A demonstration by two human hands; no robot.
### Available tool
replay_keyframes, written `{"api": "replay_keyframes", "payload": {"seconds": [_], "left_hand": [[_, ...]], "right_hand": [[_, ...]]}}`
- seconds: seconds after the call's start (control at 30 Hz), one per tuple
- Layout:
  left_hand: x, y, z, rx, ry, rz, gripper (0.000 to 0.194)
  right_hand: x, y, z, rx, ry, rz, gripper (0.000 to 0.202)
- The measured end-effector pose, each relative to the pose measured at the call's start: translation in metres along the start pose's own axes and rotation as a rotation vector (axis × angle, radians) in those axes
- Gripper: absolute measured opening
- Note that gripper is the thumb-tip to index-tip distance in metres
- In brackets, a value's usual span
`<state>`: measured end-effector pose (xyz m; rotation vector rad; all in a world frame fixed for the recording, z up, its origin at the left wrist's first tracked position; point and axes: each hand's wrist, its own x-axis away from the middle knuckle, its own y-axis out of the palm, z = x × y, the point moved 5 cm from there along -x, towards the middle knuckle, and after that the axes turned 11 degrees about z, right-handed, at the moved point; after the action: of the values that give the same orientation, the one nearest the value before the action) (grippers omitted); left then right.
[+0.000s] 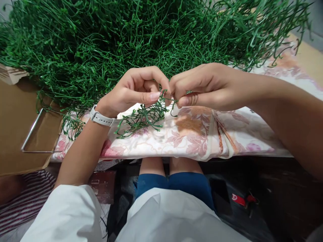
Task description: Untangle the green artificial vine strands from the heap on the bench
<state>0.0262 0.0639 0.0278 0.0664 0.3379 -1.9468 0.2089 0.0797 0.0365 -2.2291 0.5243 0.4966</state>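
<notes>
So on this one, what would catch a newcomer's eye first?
The huge heap of green plastic sprigs filling the whole top of the view. Just below it, at centre, the left hand and right hand meet fingertip to fingertip, both pinching one small green sprig that trails down over the floral cloth. A white watch on the left wrist also stands out.

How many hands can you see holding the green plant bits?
2. The left hand, with a white watch on its wrist, pinches a green sprig. The right hand pinches it too, fingertips nearly meeting above the flowered cloth.
</notes>
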Motion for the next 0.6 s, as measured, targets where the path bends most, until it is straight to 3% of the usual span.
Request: {"api": "replay_keyframes", "payload": {"seconds": [0.13,0.27,0.43,0.6], "left_hand": [[-0.008,-0.018,0.005,0.131,0.148,0.044,0.022],[-0.017,-0.042,0.007,0.297,0.299,0.223,0.018],[-0.017,-0.029,-0.005,0.22,0.137,0.147,0.028],[-0.012,-0.013,-0.013,0.151,0.027,0.078,0.036]], "right_hand": [[0.004,-0.004,-0.003,-0.091,0.035,-0.067,0.04],[0.005,-0.025,0.001,0.004,0.154,0.159,0.037],[0.01,-0.049,0.019,0.313,0.366,0.55,0.018],[0.012,-0.056,0.038,0.613,0.356,0.614,0.025]]}}
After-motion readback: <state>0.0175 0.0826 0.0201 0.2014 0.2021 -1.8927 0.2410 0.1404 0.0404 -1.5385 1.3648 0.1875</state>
